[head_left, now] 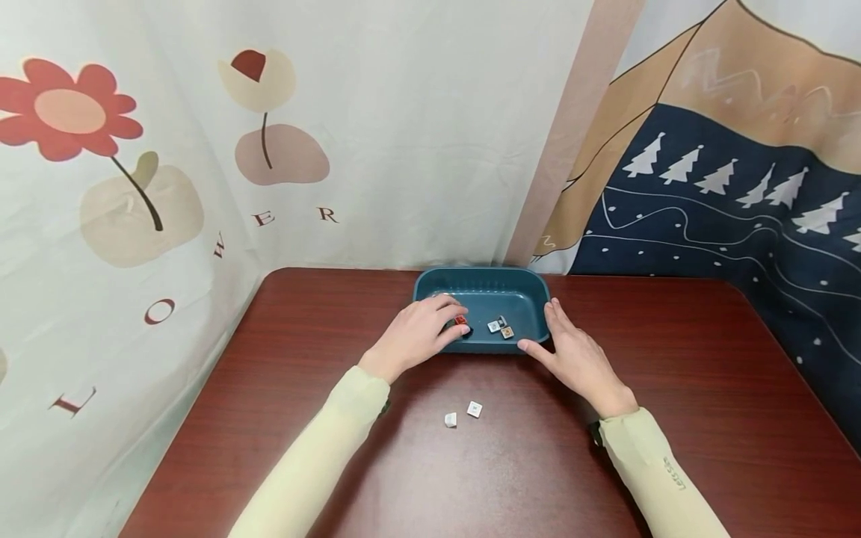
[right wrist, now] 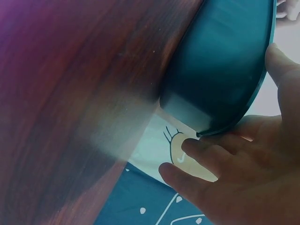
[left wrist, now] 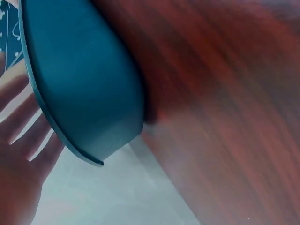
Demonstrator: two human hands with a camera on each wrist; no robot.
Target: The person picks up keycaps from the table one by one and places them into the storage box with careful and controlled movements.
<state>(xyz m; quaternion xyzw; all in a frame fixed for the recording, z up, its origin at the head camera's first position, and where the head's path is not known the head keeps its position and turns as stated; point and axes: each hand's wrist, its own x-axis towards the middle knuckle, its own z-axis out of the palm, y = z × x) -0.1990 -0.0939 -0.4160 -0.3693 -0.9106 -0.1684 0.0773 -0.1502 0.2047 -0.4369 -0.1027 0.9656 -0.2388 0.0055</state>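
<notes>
A teal plastic tray [head_left: 482, 347] stands at the back of the table. My left hand [head_left: 420, 329] reaches over its left front rim with spread, slightly bent fingers. A small red square piece [head_left: 460, 320] and a dark piece [head_left: 468, 331] show right beside that thumb and fingers. My right hand [head_left: 580, 357] rests against the tray's right front corner, its thumb on the front rim and fingers along the right side. Inside the tray lie a white keycap-like piece [head_left: 494, 326], a tan one [head_left: 507, 332] and a dark one [head_left: 501, 321], close together.
Two white keycap-like pieces, one tilted [head_left: 451, 421] and one flat [head_left: 474, 409], lie on the reddish-brown table [head_left: 323, 321] in front of the tray. A printed curtain [head_left: 403, 149] hangs right behind the table's back edge and along its sides.
</notes>
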